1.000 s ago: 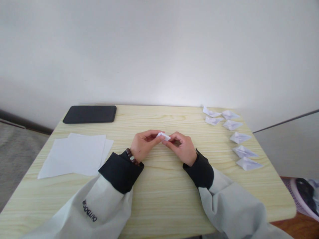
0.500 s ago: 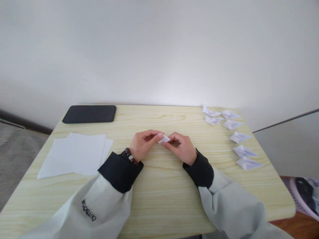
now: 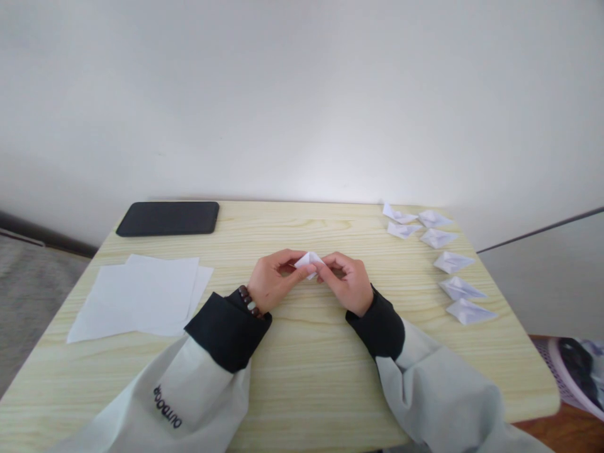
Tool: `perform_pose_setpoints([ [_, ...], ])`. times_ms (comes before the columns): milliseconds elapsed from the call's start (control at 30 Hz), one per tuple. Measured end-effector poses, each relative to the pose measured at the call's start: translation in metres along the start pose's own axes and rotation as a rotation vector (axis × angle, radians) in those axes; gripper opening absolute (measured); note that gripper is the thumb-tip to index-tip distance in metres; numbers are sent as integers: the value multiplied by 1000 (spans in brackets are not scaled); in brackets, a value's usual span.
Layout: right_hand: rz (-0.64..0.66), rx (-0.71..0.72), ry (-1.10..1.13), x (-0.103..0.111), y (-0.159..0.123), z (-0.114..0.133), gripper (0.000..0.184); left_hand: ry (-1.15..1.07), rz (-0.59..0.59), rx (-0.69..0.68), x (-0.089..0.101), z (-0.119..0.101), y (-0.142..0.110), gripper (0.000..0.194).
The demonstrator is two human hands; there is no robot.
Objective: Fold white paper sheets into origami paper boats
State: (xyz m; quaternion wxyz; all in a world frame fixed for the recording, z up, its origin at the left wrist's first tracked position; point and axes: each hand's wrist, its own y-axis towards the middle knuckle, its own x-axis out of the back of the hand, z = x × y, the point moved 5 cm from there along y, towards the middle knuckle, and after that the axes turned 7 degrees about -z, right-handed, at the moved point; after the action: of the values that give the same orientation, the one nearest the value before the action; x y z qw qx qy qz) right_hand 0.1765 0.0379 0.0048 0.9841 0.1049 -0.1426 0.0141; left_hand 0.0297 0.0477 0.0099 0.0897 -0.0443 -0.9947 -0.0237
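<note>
From the head view, we see our left hand (image 3: 271, 281) pinching a small folded white paper (image 3: 309, 258) between thumb and fingers, and our right hand (image 3: 350, 283) gripping its other side, the thumbs close together. The paper is held near the middle of the wooden table (image 3: 306, 384).

On our right, beyond the table's edge, we see a pale lilac basket (image 3: 555, 360) with perforated walls; a black item (image 3: 579, 362) and a greyish one (image 3: 598, 357) lie in it, though we cannot tell what they are. Seven folded paper boats (image 3: 453, 262) sit along the table's right side; we make out nothing inside them. To our left, loose white sheets (image 3: 155, 289) overlap, with a flat black device (image 3: 167, 218) beyond them.
</note>
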Motion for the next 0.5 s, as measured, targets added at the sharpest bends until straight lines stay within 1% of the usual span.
perform_pose_setpoints([
  [67,-54,2,13,3,1,0,20,32,32,-9,-2,2,0,34],
  [200,-101,139,-72,5,2,7,17,63,56,8,-2,5,-1,30],
  [267,-116,178,-93,6,2,10,13,69,68,27,-2,6,-1,29],
  [367,-107,196,-89,6,2,12,10,163,91,16,-1,5,-2,29],
  [500,-68,223,-66,4,2,12,10,282,117,-60,-1,0,-2,28],
])
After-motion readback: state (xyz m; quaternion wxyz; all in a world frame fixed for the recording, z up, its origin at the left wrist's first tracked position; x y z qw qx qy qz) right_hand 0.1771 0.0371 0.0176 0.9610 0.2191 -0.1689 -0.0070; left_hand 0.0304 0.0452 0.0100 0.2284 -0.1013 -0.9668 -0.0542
